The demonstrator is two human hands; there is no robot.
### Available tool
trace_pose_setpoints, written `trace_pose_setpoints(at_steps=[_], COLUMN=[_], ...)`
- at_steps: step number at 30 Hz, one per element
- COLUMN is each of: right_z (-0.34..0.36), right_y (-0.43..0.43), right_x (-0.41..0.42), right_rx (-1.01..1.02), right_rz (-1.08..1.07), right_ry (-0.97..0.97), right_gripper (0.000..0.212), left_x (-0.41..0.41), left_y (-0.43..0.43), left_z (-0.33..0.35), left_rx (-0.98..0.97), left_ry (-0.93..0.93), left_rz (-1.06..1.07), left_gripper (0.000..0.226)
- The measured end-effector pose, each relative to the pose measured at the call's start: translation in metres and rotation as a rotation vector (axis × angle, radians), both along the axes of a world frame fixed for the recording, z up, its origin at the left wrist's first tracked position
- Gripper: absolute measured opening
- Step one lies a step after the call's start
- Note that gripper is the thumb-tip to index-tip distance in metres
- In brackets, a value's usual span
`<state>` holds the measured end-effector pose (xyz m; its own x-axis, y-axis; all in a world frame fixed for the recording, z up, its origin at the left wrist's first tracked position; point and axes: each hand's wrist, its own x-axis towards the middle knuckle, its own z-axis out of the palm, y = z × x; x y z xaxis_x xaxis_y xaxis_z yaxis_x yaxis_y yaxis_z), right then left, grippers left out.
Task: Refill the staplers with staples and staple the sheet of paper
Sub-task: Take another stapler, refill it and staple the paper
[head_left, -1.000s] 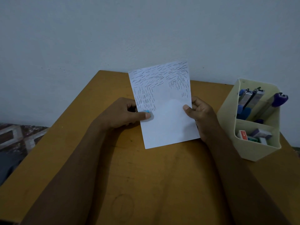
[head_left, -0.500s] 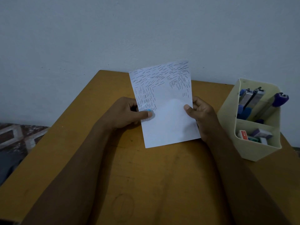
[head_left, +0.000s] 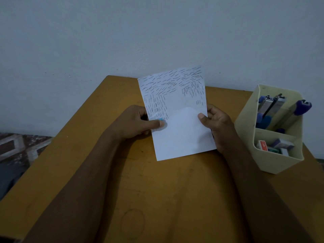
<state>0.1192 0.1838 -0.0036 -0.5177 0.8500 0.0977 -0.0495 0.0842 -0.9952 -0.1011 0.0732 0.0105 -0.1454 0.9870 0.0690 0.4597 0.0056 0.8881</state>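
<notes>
A white sheet of paper (head_left: 182,130), its upper half covered with rows of staples, is held tilted up over the middle of the wooden table (head_left: 157,190). My left hand (head_left: 135,123) grips a small blue stapler (head_left: 160,119) at the sheet's left edge; only a bit of blue shows under the thumb tip. My right hand (head_left: 215,123) pinches the sheet's right edge, thumb on the front and fingers behind. Other staplers (head_left: 270,109), blue and purple, stand in a cream organiser (head_left: 273,162) at the right. Staple boxes (head_left: 273,146) lie in its front compartment.
A plain wall rises right behind the table's far edge. The table's left edge drops off to a patterned floor (head_left: 15,148). The organiser stands near the table's right edge, a hand's width from my right hand.
Nothing has visibly changed; the sheet and both hands sit almost where they were.
</notes>
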Motion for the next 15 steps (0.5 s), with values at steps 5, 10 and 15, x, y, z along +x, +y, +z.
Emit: trace_pose_setpoints(at_steps=[5,10,15], right_z=[0.0,-0.0001,-0.0002], right_y=[-0.0002,-0.0002,0.0005], right_x=[-0.0003,-0.0007,0.0001], right_rx=[-0.007,-0.001,0.004], right_rz=[-0.002,0.0,-0.009], right_ry=[-0.001,0.001,0.011], right_gripper=[0.029,0.026,0.026], left_x=[-0.0024,-0.0029,-0.0007], left_y=[0.0015,0.0015,0.002], left_z=[-0.0027,-0.0023,-0.0028], left_rx=[0.024,0.05,-0.017], left_ry=[-0.001,0.017,0.033], left_rz=[0.002,-0.01,0.008], left_gripper=[0.014,0.01,0.016])
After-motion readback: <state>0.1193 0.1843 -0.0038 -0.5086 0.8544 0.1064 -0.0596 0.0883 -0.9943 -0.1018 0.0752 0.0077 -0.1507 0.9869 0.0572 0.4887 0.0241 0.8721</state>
